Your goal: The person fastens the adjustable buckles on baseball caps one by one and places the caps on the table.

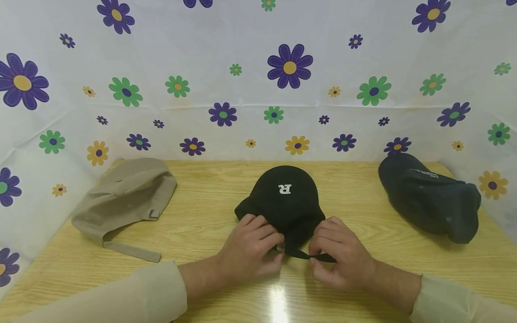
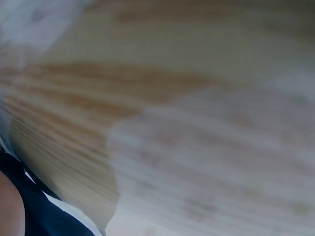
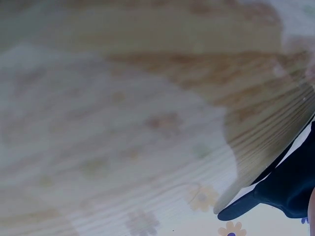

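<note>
A black cap [image 1: 288, 197] with a white letter on its front sits mid-table, its strap side facing me. At the strap's small metal buckle [image 1: 280, 247], the curled fingers of my left hand [image 1: 254, 246] grip the cap's back edge. My right hand [image 1: 341, 253] pinches the black strap [image 1: 298, 254] between thumb and fingers, its tail showing beyond the thumb. Between the two hands the strap runs nearly level. Both wrist views are mostly blurred, with dark cloth [image 3: 283, 191] at the lower corner of the right one.
To the left lies a beige cap [image 1: 129, 197] with its strap undone and trailing forward. A navy cap [image 1: 432, 197] rests on its side at the right. Behind the wooden table [image 1: 206, 188] hangs a white flowered cloth [image 1: 242, 89], which also covers both sides.
</note>
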Available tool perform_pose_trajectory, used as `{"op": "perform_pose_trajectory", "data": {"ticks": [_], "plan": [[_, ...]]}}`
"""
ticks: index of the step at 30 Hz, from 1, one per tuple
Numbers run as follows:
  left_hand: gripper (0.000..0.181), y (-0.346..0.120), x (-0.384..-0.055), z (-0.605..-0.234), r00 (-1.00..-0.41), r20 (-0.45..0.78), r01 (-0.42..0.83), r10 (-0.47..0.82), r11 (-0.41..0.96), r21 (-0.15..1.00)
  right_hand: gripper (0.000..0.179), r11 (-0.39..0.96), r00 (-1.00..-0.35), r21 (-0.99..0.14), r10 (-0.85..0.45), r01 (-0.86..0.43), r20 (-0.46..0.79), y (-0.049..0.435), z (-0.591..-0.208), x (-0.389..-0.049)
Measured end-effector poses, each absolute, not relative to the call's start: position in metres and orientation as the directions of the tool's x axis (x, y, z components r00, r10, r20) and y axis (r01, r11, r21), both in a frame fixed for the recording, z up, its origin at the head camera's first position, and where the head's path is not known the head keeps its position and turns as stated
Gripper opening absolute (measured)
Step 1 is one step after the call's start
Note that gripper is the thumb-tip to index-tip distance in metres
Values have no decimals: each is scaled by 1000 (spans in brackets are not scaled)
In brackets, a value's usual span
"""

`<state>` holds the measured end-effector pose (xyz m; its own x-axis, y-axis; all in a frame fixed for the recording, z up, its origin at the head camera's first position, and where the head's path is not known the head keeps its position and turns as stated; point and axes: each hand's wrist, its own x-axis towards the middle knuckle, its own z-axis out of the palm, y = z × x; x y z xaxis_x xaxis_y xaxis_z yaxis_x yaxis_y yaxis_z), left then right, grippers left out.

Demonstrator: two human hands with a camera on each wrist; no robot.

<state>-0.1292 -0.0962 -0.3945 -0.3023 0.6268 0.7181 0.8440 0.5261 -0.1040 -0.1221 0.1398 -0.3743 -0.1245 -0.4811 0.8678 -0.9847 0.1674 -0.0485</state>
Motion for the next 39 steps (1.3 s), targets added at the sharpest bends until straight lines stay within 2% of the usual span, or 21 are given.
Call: {"op": "perform_pose_trajectory", "data": {"ticks": [7,10,17,22,26,35,39], "plan": [[12,-96,-130,-395,-306,723,844,619,528,-95,12,244,-219,-106,-497,-964,840,144,-380,-124],[11,-97,-130,-395,-308,719,849,623,521,-88,12,311,-284,-136,-500,-941,819,146,-382,-123],[10,-96,-131,-396,-277,735,860,619,501,-98,20,507,-496,-217,-516,-834,699,150,-382,-118],[9,-95,-131,-397,-263,744,865,615,492,-101,16,551,-568,-246,-547,-797,615,150,-385,-117],[10,-94,-131,-396,-264,740,867,619,489,-99,11,545,-578,-258,-570,-798,584,149,-388,-117],[9,-94,-129,-395,-262,736,868,624,485,-102,6,483,-506,-216,-620,-848,599,149,-389,-119],[8,-94,-129,-395,-255,741,868,622,485,-108,8,482,-499,-201,-640,-853,584,149,-388,-119]]}}
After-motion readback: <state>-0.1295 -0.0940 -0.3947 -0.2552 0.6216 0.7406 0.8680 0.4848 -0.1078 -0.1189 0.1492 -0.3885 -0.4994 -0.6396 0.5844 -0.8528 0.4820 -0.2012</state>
